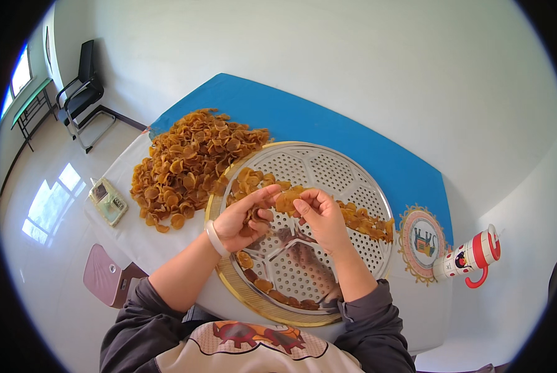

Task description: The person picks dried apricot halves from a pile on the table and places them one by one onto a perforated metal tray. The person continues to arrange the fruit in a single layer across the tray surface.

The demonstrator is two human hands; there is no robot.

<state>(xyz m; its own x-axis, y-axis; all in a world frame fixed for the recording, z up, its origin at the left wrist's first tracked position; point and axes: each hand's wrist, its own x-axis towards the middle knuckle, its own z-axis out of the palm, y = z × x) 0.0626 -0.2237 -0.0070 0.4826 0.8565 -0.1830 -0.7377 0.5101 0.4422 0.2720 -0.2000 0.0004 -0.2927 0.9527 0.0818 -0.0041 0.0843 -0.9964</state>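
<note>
Several thin amber dried slices (254, 213) lie in the palm of my left hand (243, 219), its fingers curled round them. Between the thumb and fingers of my right hand (324, 217) is one flat, translucent slice (287, 201), beside my left fingertips. Both hands are over a round perforated metal tray (302, 275). A band of slices (362, 219) crosses the tray behind my hands, and a curved row of darker slices (278, 296) follows its near rim. A yellow woven round mat (241, 289) shows beneath the tray.
A large heap of dried slices (185, 163) covers the table's left side, with a phone (109, 201) near that edge. At right are an ornate round coaster (423, 245) and a red-and-white handled tumbler (469, 254). A pink bin (102, 275) and a black chair (83, 91) stand left.
</note>
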